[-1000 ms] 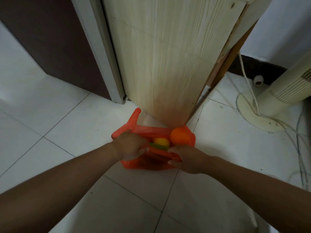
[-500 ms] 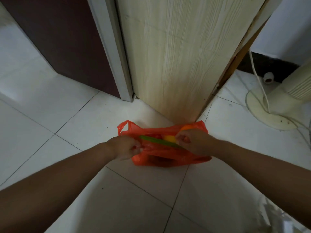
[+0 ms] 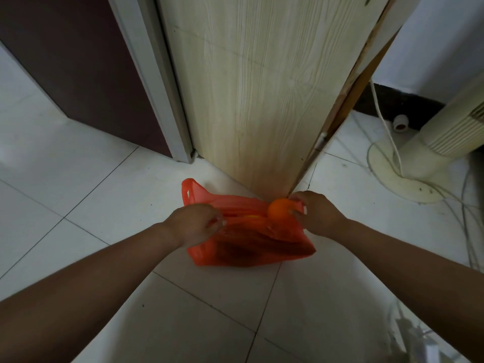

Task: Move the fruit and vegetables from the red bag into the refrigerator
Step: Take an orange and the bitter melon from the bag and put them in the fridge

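Head view: a red bag [image 3: 251, 244] is laid on the tiled floor [image 3: 78, 205], its rim pinched by the left hand [image 3: 193, 226], while an orange [image 3: 279, 212] at its mouth is gripped by the right hand [image 3: 317, 216]. If that fingertip hold slips, the orange could be dropped and bruised.

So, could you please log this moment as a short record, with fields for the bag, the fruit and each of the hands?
setting: tiled floor, at the foot of a pale wooden panel
red bag: lies on the floor, mouth open toward the panel
left hand: grips the bag's left rim
right hand: holds the orange at the bag's right rim
other contents: yellow item shows inside the mouth; the rest is hidden
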{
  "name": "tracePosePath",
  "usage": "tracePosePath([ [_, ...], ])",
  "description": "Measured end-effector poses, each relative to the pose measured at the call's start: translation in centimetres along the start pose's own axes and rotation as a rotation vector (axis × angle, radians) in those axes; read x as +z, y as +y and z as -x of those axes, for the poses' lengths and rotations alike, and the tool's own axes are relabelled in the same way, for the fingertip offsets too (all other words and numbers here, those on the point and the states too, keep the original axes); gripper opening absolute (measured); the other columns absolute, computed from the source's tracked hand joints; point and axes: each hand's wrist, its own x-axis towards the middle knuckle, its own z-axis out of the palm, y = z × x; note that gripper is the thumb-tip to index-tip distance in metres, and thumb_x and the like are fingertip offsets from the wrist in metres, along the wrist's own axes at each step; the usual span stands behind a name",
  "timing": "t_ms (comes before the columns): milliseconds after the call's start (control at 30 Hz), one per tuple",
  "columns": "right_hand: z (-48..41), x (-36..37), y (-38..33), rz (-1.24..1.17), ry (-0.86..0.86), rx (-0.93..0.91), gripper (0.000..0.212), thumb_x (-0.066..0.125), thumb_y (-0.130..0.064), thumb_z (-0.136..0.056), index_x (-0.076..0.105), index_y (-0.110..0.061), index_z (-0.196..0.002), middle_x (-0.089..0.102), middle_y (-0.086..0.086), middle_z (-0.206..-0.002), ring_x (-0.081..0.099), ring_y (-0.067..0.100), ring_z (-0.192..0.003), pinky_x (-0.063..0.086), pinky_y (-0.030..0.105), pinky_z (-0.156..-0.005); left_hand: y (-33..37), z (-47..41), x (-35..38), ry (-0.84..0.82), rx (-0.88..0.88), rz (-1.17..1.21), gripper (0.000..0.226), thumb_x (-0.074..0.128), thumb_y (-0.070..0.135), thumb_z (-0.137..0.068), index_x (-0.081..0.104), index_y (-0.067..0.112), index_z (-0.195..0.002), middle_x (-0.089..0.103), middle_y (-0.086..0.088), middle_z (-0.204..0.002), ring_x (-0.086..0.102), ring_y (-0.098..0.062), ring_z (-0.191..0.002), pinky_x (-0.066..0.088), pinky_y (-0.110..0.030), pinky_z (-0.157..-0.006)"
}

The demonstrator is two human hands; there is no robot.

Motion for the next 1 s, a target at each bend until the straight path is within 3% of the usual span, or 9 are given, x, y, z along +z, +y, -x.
tracePosePath([
  [133,-0.5,0.3,0.3,-0.043,0.013,0.053,0.038,0.054,-0.026,-0.092,0.051,-0.014,-0.128,0.056,0.007,-0.127,0.052,0.021,-0.115,0.035,0.022,-0.092,1.1,-1.8,-0.4,0.049,-0.01,0.025,0.041,0.032,0.051,-0.091,0.06,0.027,-0.108,0.062,0.004,-0.104,0.057,-0.013,-0.096,0.048,-0.036,-0.085],
  [267,-0.8,0.8,0.6,-0.042,0.018,0.083,0.04,0.053,-0.03,-0.092,0.05,-0.013,-0.129,0.056,0.007,-0.128,0.051,0.021,-0.117,0.036,0.025,-0.097,2.1,-3.1,0.3,0.048,0.01,0.04,0.033,0.037,0.044,-0.095,0.058,0.023,-0.11,0.062,0.001,-0.104,0.056,-0.016,-0.095,0.045,-0.031,-0.084],
  [367,-0.9,1.5,0.7,-0.026,-0.004,0.118,0.045,0.054,-0.034,-0.091,0.048,-0.011,-0.13,0.055,0.009,-0.129,0.05,0.023,-0.118,0.037,0.028,-0.098,2.5,-3.3,1.4,0.013,0.018,0.043,0.036,0.039,0.041,-0.096,0.056,0.021,-0.121,0.06,0.0,-0.115,0.055,-0.019,-0.106,0.041,-0.027,-0.09],
  [500,-1.4,2.3,1.0,-0.063,-0.023,0.174,0.056,0.055,-0.038,-0.09,0.039,-0.012,-0.138,0.048,0.009,-0.137,0.045,0.024,-0.125,0.035,0.029,-0.101,2.5,-3.4,2.4,-0.015,0.051,0.093,0.035,0.044,0.037,-0.095,0.056,0.024,-0.125,0.06,0.004,-0.123,0.054,-0.012,-0.113,0.041,-0.025,-0.096],
  [667,-2.4,3.2,1.2,-0.098,-0.01,0.232,0.061,0.06,-0.042,-0.086,0.043,-0.012,-0.136,0.049,0.01,-0.135,0.048,0.025,-0.122,0.038,0.033,-0.1,2.1,-3.5,2.7,-0.026,0.026,0.133,0.041,0.04,0.044,-0.091,0.057,0.025,-0.123,0.061,0.003,-0.12,0.054,-0.011,-0.109,0.042,-0.026,-0.094],
  [1000,-2.0,2.2,1.4,-0.174,-0.015,0.168,0.065,0.067,-0.043,-0.08,0.043,-0.019,-0.135,0.05,0.007,-0.134,0.048,0.023,-0.121,0.041,0.035,-0.1,1.9,-3.3,2.4,-0.027,-0.017,0.174,0.038,0.043,0.043,-0.093,0.056,0.023,-0.123,0.059,0.003,-0.121,0.053,-0.014,-0.112,0.041,-0.027,-0.095],
])
